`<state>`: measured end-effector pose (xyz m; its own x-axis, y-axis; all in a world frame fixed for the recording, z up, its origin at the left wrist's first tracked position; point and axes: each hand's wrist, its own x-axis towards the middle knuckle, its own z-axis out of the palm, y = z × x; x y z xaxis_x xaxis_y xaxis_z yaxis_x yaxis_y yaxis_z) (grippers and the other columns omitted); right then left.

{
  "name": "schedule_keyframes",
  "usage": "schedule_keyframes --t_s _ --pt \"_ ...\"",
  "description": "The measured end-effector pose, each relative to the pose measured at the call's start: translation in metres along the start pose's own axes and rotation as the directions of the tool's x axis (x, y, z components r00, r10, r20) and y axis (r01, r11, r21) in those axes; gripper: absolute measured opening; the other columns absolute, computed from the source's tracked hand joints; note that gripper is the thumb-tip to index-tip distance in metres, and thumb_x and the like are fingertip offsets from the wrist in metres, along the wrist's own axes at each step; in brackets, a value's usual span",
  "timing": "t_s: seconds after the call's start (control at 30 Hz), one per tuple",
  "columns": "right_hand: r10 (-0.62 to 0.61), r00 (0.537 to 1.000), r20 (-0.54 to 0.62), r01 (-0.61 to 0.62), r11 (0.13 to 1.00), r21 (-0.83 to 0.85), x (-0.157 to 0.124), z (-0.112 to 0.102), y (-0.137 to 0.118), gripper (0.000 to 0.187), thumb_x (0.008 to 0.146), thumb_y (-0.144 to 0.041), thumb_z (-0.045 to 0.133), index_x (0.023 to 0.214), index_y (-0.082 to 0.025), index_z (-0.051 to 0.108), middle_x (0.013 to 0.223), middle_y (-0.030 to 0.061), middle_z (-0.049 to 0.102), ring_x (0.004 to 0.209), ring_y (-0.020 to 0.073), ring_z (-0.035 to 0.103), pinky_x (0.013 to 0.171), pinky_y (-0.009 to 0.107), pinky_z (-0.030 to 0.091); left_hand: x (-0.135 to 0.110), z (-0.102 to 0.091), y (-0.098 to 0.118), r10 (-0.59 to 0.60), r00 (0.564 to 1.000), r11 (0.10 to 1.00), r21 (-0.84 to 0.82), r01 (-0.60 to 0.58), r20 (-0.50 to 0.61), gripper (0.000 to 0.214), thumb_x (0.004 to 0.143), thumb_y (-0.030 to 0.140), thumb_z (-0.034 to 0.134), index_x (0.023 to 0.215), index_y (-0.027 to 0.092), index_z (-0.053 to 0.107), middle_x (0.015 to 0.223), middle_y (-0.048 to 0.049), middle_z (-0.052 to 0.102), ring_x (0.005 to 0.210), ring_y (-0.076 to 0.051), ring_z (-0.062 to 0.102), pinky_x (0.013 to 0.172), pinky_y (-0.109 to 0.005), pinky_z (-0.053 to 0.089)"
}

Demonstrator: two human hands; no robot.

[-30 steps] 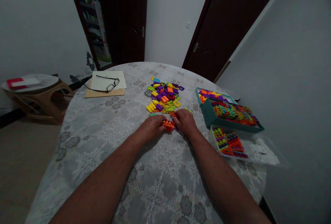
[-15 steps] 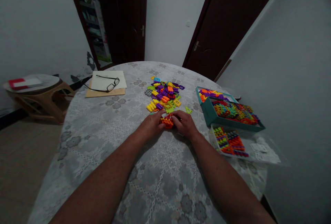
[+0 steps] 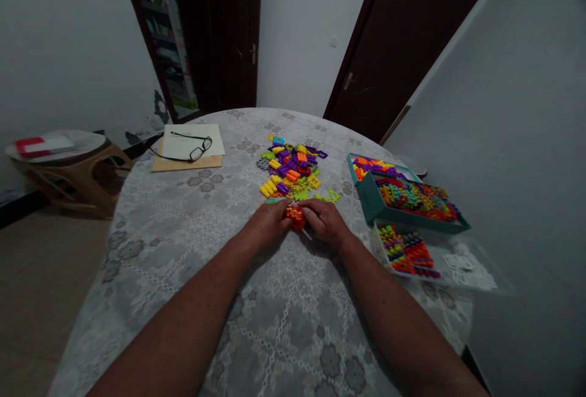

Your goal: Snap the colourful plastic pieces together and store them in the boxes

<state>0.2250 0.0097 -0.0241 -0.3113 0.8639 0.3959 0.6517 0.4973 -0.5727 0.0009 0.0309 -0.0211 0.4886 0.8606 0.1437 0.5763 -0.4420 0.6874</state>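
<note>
Between my two hands, close to the tabletop, is a small cluster of red and orange interlocking building blocks (image 3: 296, 218). My left hand (image 3: 269, 222) grips it from the left, thumb against its near side. From the right, my right hand (image 3: 324, 220) has its thumb and fingers closed on the same cluster. The far fingers of both hands are partly hidden. Just beyond them lies a loose pile of plastic blocks (image 3: 293, 168) in yellow, purple, orange, green and grey. A green piece shows by the left fingertips.
On the right stand a teal box (image 3: 366, 201) and a clear plastic tray (image 3: 382, 250), both holding colourful blocks. Black-framed glasses (image 3: 196, 154) rest on papers (image 3: 183, 166) at the left. A patterned cloth covers the round table (image 3: 274, 324). A stool (image 3: 91, 171) stands beyond its left side.
The block cluster has turned slightly, so its knobbly orange-red face shows more. My right fingers have shifted nearer, uncovering a lime-green piece beyond them.
</note>
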Motion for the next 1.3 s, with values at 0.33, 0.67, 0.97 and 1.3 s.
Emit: schedule_keyframes --t_s 0.33,0.67,0.97,1.3 --pt "0.114 0.981 0.156 -0.075 0.969 -0.235 0.011 0.001 -0.022 0.027 0.101 -0.037 0.073 0.122 -0.020 0.075 0.115 0.0078 0.080 0.099 0.0219 0.070 0.088 0.031 0.050 0.007 -0.002 -0.007 0.027 0.999 1.000 0.012 -0.027 0.034 0.057 0.099 0.039 0.057 0.151 0.019 0.066 0.143 -0.0146 0.077 0.131 -0.035 0.072 0.115 -0.045 0.052" --pt "0.227 0.953 0.201 -0.131 0.906 -0.402 0.010 -0.031 -0.046 0.028 0.101 -0.044 0.070 0.117 -0.021 0.070 0.111 0.0075 0.078 0.091 0.0234 0.069 0.072 0.030 0.044 0.010 -0.010 -0.006 0.024 0.991 0.992 -0.127 -0.008 0.131 0.064 0.098 0.056 0.058 0.152 0.022 0.063 0.125 -0.0120 0.083 0.104 -0.031 0.079 0.097 -0.042 0.062" --pt "0.205 0.973 -0.111 -0.231 0.903 -0.363 -0.070 -0.192 -0.003 0.028 0.104 -0.029 0.065 0.131 -0.024 0.067 0.111 0.0048 0.077 0.093 0.0202 0.068 0.084 0.031 0.050 0.011 -0.014 0.004 -0.016 1.000 0.995 -0.102 0.018 0.022 0.056 0.091 0.061 0.061 0.129 0.023 0.076 0.123 -0.0131 0.083 0.098 -0.032 0.080 0.091 -0.044 0.065" --pt "0.470 0.825 -0.314 -0.565 0.694 -0.447 -0.166 -0.331 0.104 0.029 0.096 -0.020 0.064 0.124 -0.020 0.071 0.114 0.0112 0.081 0.100 0.0240 0.073 0.092 0.035 0.057 0.013 -0.011 -0.006 -0.023 0.998 0.999 0.025 0.025 -0.063 0.049 0.097 0.058 0.056 0.125 0.025 0.079 0.130 -0.0131 0.081 0.118 -0.036 0.077 0.107 -0.051 0.059"
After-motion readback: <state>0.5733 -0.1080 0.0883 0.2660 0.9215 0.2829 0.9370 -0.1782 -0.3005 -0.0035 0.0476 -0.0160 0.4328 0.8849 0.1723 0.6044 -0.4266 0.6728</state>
